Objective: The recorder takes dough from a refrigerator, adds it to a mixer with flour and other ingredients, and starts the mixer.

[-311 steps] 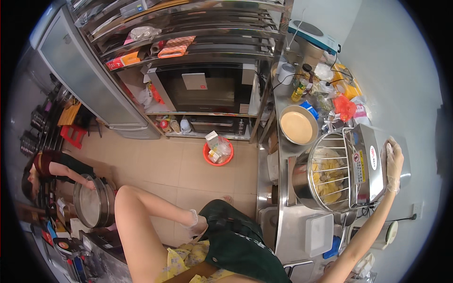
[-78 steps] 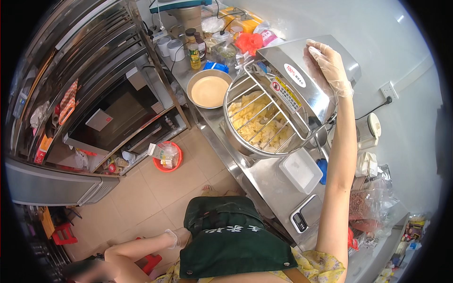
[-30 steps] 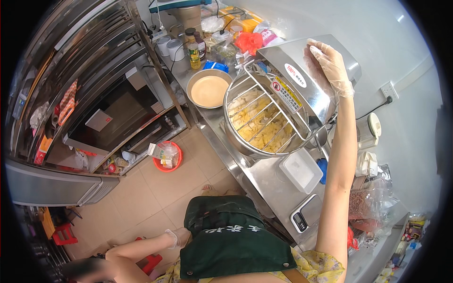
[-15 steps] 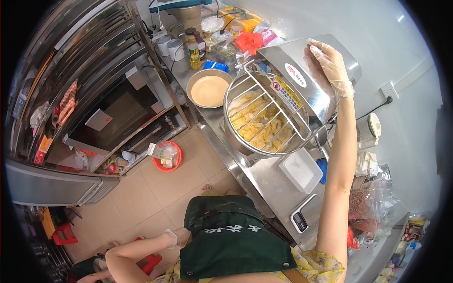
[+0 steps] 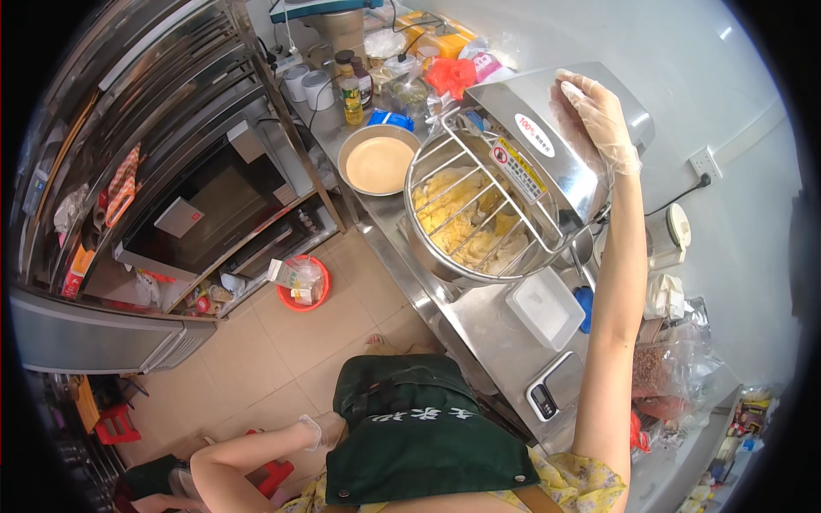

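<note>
My right hand [image 5: 596, 120], in a clear plastic glove, lies flat on the shiny metal head of a dough mixer [image 5: 556, 128], its fingers stretched out. Below that head is the mixer's steel bowl [image 5: 436, 267], covered by a wire guard [image 5: 466, 154]. Through the bars I see lumpy yellow dough [image 5: 453, 218]. My left hand [image 5: 325, 430], also gloved, is down at the side of my dark green apron [image 5: 410, 402], with the elbow bent outward. The apron's edge hides most of its fingers.
Left of the bowl stands a round pan [image 5: 379, 162] of beige contents. A lidded plastic box [image 5: 546, 308] and a digital scale [image 5: 554, 389] lie on the steel counter nearer me. A red bin [image 5: 308, 286] is on the floor. Another person's arm [image 5: 162, 503] shows at lower left.
The dough in the bowl has shifted and turned, now bulging more toward the left. Both my hands keep their places. The other person's arm at lower left has moved slightly.
</note>
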Motion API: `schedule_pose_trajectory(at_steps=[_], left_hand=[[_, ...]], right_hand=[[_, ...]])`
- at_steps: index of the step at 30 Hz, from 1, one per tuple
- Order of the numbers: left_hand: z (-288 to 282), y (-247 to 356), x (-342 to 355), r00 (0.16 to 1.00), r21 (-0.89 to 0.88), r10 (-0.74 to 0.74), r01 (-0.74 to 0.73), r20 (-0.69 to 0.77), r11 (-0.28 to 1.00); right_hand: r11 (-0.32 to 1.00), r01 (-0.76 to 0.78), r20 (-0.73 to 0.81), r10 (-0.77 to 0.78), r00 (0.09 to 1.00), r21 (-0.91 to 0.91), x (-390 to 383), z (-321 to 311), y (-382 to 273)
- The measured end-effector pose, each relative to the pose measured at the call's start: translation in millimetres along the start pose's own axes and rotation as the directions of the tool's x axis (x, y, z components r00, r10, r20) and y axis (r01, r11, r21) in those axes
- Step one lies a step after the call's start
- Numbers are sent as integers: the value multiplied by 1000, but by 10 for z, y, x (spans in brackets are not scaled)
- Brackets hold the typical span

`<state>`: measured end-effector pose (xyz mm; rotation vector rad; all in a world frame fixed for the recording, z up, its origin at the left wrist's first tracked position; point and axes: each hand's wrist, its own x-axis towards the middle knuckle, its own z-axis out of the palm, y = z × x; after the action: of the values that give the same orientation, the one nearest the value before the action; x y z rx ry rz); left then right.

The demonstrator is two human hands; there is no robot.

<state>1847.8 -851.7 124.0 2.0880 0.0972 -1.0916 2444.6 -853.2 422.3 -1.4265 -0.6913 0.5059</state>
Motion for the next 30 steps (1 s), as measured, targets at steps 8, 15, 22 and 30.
schedule_pose_trajectory(at_steps=[8,15,22,30], left_hand=[[-59,40,-30,1000,-20,-11,11,24,1000],[-80,51,-44,1000,23,13,-14,6,1000],[73,-79,27,1000,23,3,-3,-6,1000],[78,-88,25,999,-4,29,-29,-21,1000]], right_hand=[[1000,-3,16,3,1000,-19,4,-6,5],[1000,-5,14,5,1000,13,1,-12,6],[998,-1,-21,3,1000,56,-25,44,-8],[998,-16,-18,17,1000,68,-16,31,3]])
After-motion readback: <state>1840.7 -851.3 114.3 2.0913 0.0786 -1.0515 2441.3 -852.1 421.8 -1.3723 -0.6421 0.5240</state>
